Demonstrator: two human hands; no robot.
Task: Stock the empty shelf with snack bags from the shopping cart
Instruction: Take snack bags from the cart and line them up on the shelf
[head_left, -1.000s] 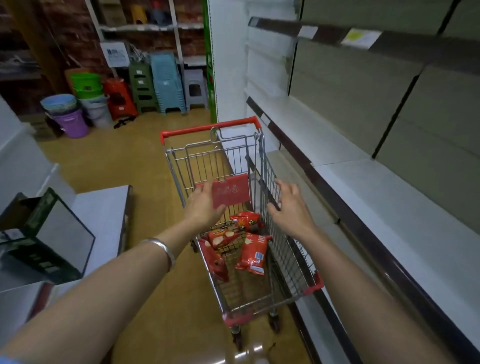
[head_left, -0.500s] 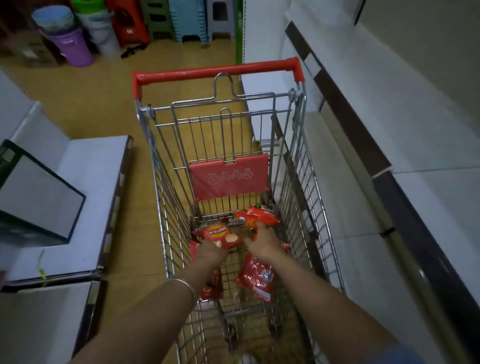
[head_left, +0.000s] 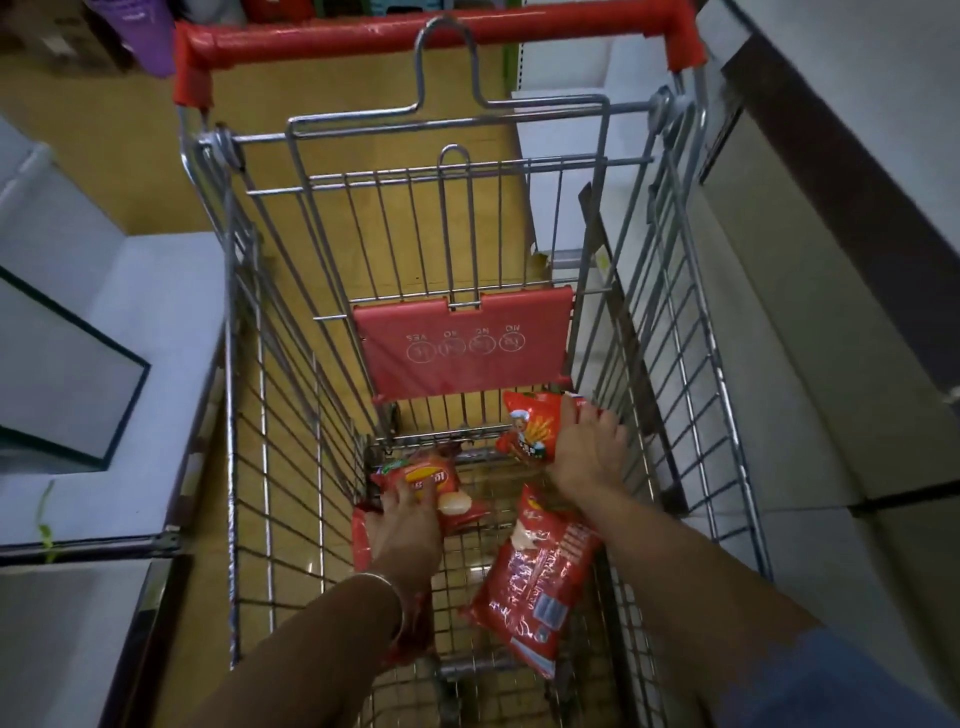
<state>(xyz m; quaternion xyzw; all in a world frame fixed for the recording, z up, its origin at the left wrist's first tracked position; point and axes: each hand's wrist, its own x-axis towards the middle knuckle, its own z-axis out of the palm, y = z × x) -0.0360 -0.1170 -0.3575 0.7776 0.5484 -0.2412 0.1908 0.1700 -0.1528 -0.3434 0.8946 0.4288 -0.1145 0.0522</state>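
Nearest to us, both our forearms reach down into the shopping cart (head_left: 249, 395). The left forearm carries a thin silver bangle (head_left: 387, 590) at the wrist, and a blue sleeve (head_left: 852, 680) covers the right arm at the lower right corner.

Between our arms a large red snack bag (head_left: 535, 587) lies flat on the wire floor of the cart, with no hand on it. Another red bag (head_left: 410, 629) lies partly under our left wrist.

Our left hand (head_left: 408, 530) is palm down, with its fingers curled over the Lay's bag (head_left: 423, 480), so it grips this bag near the left wall of the cart. A little farther, our right hand (head_left: 589, 452) is raised a bit higher and holds the fries bag (head_left: 527, 428); the thumb presses on the front of the bag and the other fingers go behind it.

Behind the bags stands the red child seat flap (head_left: 467, 345), and above it the red handle (head_left: 431, 34) of the cart.

The floor (head_left: 114, 156) is yellow-brown. On the right side runs the pale shelf (head_left: 810, 322) with a dark edge, just beside the cart. On the left there are a white display surface (head_left: 150, 312) and a dark-framed box (head_left: 62, 379).
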